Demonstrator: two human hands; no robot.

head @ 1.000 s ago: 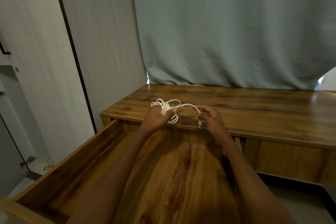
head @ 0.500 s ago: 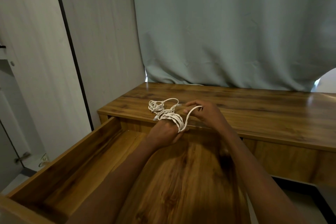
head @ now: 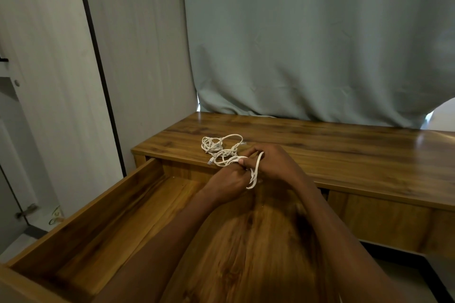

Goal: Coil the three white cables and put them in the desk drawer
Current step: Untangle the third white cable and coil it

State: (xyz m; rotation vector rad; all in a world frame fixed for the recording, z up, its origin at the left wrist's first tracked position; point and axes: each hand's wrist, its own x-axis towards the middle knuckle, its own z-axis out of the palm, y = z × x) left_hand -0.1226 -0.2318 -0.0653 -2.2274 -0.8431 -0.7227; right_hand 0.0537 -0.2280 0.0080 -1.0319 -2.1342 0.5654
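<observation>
- Curtain (head: 307, 39): grey-green, hangs behind the far edge of the table. No part in the task.
- Table (head: 344, 155): wood top, runs left to right across the scene.
- Drawer (head: 103, 224): pulled out toward the near side, below the table's front edge. No cable visible inside it; the arms hide part of its floor.
- White cables (head: 221, 152): loose tangle on the table near its front edge, just above the drawer. One strand runs from the tangle into both hands. Cannot separate three cables by eye.
- Right hand (head: 273, 162): fingers curled, a loop of cable passing round them.
- Left hand (head: 229, 183): below and touching the right hand, fingers closed on the same hanging loop.
- Judgement: coiling is at an early stage and nothing is stowed.
- To do it well: free one cable from the tangle first, keep loops even in size, hold light tension with the feeding hand, and pin each turn so finished loops do not spring open.
</observation>
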